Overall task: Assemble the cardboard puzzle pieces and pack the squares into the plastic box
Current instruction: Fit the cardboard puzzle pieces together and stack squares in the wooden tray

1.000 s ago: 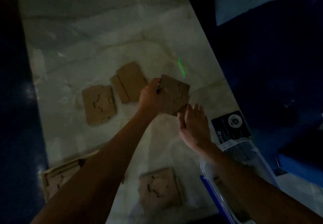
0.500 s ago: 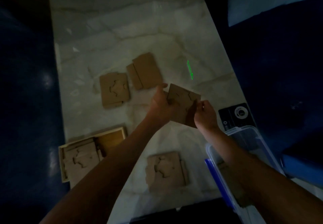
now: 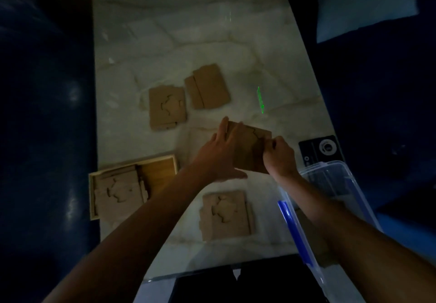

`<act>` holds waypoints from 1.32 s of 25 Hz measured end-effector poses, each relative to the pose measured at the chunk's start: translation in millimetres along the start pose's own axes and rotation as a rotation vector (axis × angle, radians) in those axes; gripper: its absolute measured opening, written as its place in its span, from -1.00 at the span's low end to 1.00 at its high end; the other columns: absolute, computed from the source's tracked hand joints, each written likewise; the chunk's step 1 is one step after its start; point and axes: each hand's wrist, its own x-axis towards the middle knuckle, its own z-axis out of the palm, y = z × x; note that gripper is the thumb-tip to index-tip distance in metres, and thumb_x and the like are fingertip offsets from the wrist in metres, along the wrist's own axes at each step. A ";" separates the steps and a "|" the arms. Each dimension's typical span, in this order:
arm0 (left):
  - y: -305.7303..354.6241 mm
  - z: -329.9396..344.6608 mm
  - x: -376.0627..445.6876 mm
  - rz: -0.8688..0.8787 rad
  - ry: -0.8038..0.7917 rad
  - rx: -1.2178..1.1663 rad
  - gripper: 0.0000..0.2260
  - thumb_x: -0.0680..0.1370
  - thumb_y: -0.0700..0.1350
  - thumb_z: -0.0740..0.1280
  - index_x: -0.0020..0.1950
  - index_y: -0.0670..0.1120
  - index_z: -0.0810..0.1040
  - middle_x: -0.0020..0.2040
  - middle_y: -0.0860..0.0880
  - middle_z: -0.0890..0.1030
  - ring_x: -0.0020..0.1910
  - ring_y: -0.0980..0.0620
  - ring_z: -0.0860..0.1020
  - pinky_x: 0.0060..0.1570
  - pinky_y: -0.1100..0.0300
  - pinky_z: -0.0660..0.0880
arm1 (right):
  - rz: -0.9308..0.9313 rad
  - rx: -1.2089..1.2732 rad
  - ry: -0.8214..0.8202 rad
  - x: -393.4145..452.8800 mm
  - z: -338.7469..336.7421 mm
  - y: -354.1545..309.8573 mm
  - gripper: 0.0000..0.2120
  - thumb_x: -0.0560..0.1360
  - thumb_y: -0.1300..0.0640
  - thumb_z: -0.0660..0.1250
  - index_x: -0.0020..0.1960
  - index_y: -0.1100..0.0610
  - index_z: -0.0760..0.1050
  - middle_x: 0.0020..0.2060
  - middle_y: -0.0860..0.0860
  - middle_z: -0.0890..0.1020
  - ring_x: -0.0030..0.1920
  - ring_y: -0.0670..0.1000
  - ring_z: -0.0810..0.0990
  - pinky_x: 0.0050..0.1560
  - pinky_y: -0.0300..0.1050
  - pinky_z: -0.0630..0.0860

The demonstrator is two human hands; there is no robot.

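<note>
Both hands hold an assembled cardboard puzzle square (image 3: 250,146) just above the marble table, left of the plastic box. My left hand (image 3: 219,154) grips its left edge, thumb underneath. My right hand (image 3: 279,157) pinches its right side with curled fingers. The clear plastic box (image 3: 330,180) with a blue latch sits at the right table edge, partly under my right forearm. Other cardboard squares lie on the table: one near the front (image 3: 226,215), one at mid left (image 3: 167,107), and a plain stack (image 3: 207,86) behind it.
A wooden tray (image 3: 160,168) at the left edge holds more puzzle pieces. A black card (image 3: 320,149) lies beyond the plastic box. A green light streak (image 3: 260,100) falls on the table. The surroundings are dark blue and dim.
My right hand went from lying open beside the square to pinching its right side. Both hands have brought the square nearer, toward the plastic box.
</note>
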 end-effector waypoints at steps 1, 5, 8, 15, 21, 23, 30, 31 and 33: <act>-2.3 2.0 -4.8 -0.004 -0.017 -0.020 0.21 0.25 0.21 0.58 0.56 0.14 -0.28 0.59 -0.14 -0.26 0.52 -0.29 0.16 0.38 -0.20 0.34 | -0.025 -0.030 0.000 -4.4 -0.5 -0.6 -0.67 0.66 -0.07 0.07 -0.09 0.15 0.40 -0.22 0.11 0.52 -0.16 0.12 0.51 -0.16 -0.09 0.31; -10.8 9.6 -19.5 -0.014 0.005 -0.070 0.20 0.23 0.22 0.59 0.55 0.15 -0.23 0.59 -0.15 -0.13 0.45 -0.30 0.28 0.33 -0.16 0.39 | -0.100 -0.127 -0.061 -14.9 1.3 3.1 -0.65 0.64 -0.10 0.09 -0.04 0.17 0.42 -0.25 0.09 0.55 -0.12 0.19 0.60 -0.19 -0.08 0.35; -18.4 15.8 -27.5 -0.036 0.017 -0.011 0.21 0.19 0.27 0.58 0.53 0.20 -0.24 0.56 -0.14 -0.07 0.41 -0.32 0.32 0.27 -0.16 0.44 | -0.152 -0.152 -0.112 -22.0 5.5 5.1 -0.67 0.64 -0.11 0.11 -0.03 0.15 0.41 -0.28 0.03 0.55 -0.18 0.15 0.62 -0.33 -0.12 0.36; -38.6 37.2 -50.7 -0.041 0.082 0.041 0.22 0.11 0.40 0.52 0.54 0.18 -0.17 0.50 -0.15 0.06 0.40 -0.32 0.29 0.30 -0.22 0.38 | -0.448 -0.233 -0.194 -43.4 5.3 4.0 -0.46 0.51 0.03 0.28 0.45 0.01 0.24 0.14 0.11 0.52 0.02 0.10 0.59 -0.02 0.05 0.57; -46.7 62.9 -74.3 -0.148 0.110 -0.054 0.18 0.15 0.29 0.58 0.52 0.22 -0.15 0.52 -0.08 -0.02 0.40 -0.36 0.31 0.21 -0.26 0.47 | -0.564 -0.428 -0.369 -60.6 8.6 1.1 -0.30 0.48 -0.17 0.32 0.50 0.02 0.15 0.20 0.13 0.45 0.11 0.12 0.53 0.01 0.01 0.57; -41.3 62.9 -82.8 -0.122 0.212 -0.056 0.18 0.14 0.21 0.63 0.50 0.21 -0.12 0.49 -0.05 0.00 0.35 -0.45 0.34 0.03 -0.33 0.55 | -0.605 -0.446 -0.387 -73.8 12.3 2.5 -0.17 0.41 -0.26 0.37 0.52 0.04 0.11 0.28 0.15 0.39 0.12 0.13 0.54 0.02 0.04 0.59; -50.0 69.6 -105.8 -0.074 0.311 -0.129 0.08 0.27 0.08 0.62 0.47 0.20 -0.14 0.40 0.02 0.10 0.38 -0.38 0.28 0.14 -0.29 0.52 | -0.701 -0.610 -0.401 -94.2 21.1 9.0 0.00 0.32 -0.26 0.50 0.54 0.06 0.05 0.45 0.13 0.17 0.14 0.12 0.57 0.04 0.04 0.62; -52.8 70.7 -106.9 -0.095 0.298 -0.104 0.06 0.28 0.11 0.60 0.52 0.09 -0.09 0.42 -0.08 0.18 0.34 -0.29 0.32 0.15 -0.21 0.54 | -0.696 -0.620 -0.396 -94.9 22.2 8.5 -0.02 0.34 -0.25 0.49 0.55 0.06 0.06 0.46 0.13 0.17 0.15 0.11 0.57 0.05 0.04 0.61; -60.7 73.8 -110.2 -0.140 0.271 -0.102 0.03 0.28 0.16 0.57 0.56 0.01 0.03 0.41 -0.15 0.30 0.31 -0.19 0.37 0.16 -0.13 0.54 | -0.701 -0.623 -0.396 -95.2 24.5 7.3 -0.04 0.35 -0.25 0.48 0.55 0.06 0.09 0.47 0.12 0.18 0.21 0.10 0.54 0.08 0.05 0.60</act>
